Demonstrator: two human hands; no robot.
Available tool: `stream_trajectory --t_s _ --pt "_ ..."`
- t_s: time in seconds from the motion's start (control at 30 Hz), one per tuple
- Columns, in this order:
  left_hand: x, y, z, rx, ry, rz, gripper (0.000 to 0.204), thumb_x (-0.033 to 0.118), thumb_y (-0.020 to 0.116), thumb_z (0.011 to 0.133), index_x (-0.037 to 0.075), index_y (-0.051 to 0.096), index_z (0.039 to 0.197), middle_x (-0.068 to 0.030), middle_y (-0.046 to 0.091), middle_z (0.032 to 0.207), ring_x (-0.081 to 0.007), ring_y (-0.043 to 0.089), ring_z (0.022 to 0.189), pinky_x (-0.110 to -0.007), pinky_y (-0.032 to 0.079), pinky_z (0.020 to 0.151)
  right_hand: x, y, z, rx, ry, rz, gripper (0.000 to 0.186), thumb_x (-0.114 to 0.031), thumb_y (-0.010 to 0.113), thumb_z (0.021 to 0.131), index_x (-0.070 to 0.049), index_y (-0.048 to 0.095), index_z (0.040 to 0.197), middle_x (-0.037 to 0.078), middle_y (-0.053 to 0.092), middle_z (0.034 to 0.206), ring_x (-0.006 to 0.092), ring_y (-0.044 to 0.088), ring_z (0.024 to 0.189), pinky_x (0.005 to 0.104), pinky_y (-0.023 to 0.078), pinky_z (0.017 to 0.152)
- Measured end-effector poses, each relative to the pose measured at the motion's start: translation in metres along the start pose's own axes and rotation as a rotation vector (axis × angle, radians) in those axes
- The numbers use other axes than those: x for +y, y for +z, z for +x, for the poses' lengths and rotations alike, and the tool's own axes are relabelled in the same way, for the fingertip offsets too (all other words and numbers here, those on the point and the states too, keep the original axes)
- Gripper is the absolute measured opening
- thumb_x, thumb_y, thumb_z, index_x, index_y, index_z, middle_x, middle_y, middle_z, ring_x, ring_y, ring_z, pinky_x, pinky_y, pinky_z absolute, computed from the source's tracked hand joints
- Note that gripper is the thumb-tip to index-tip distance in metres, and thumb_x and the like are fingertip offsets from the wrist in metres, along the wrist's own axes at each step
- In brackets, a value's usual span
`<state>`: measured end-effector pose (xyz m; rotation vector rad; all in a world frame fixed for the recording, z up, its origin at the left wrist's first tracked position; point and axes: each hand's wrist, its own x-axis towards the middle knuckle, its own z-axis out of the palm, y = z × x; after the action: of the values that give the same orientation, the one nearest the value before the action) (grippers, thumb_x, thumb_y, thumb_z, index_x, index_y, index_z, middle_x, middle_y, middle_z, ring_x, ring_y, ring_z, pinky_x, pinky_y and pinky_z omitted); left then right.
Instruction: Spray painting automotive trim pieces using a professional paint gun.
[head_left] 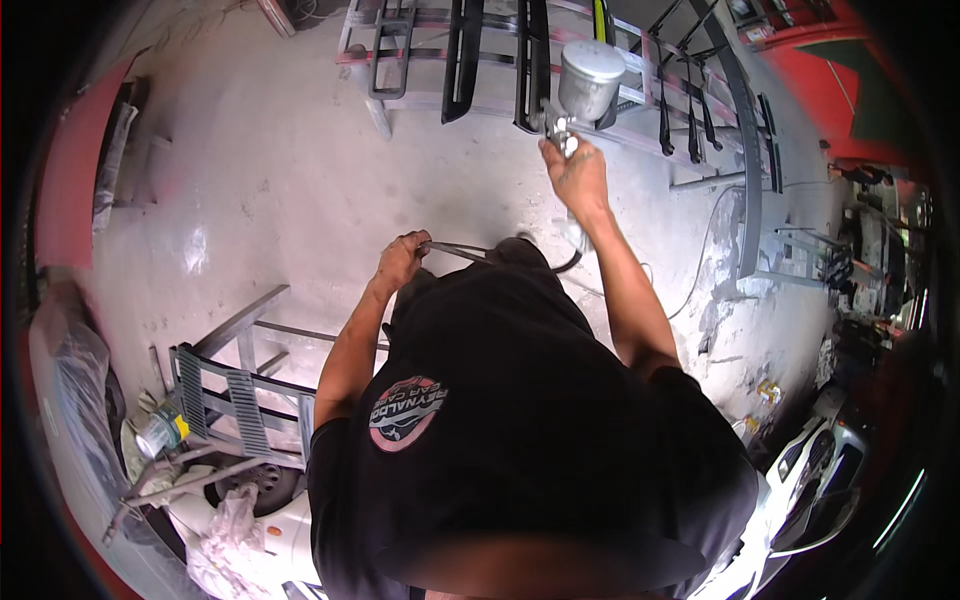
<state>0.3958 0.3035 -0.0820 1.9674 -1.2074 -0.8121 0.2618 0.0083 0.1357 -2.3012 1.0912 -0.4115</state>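
My right hand (pixel 578 175) grips a metal spray gun (pixel 558 130) with a silver cup (pixel 590 80) on top, held up near a rack (pixel 355 56) of dark car trim parts (pixel 462 60). My left hand (pixel 400 258) is closed on a dark hose (pixel 460 248) at the left of my body; the hose loops round toward the right, partly hidden by my black shirt.
A metal stand with slatted parts (pixel 240 400) and a white car part with a wheel (pixel 260 485) lie lower left. Red panels (pixel 70 170) line the left. A cable (pixel 700 260) crosses the floor at right, near another metal frame (pixel 745 260) and white car parts (pixel 800 470).
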Motion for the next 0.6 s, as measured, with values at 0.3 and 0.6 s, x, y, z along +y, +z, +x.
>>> stream_trajectory --t_s 0.3,0.6 --pt "-0.052 -0.087 0.034 -0.125 0.109 -0.040 0.015 0.003 0.059 0.090 0.006 0.063 0.105 -0.0199 0.068 0.092 -0.0444 0.063 0.091 -0.051 0.050 0.079 -0.094 0.009 0.106 0.253 0.121 0.039 0.032 -0.026 0.073 0.088 0.006 0.071 0.093 0.032 0.066 0.078 0.0478 0.068 0.082 0.0495 0.054 0.070" --pt "-0.160 -0.177 0.077 -0.202 0.180 0.114 0.008 0.006 0.064 0.090 0.008 0.060 0.097 -0.0182 0.067 0.089 -0.0445 0.064 0.087 -0.052 0.050 0.074 -0.101 0.094 0.080 0.420 0.178 0.341 0.028 -0.018 0.069 0.091 0.008 0.067 0.101 0.028 0.062 0.067 0.0463 0.067 0.068 0.0463 0.052 0.061"
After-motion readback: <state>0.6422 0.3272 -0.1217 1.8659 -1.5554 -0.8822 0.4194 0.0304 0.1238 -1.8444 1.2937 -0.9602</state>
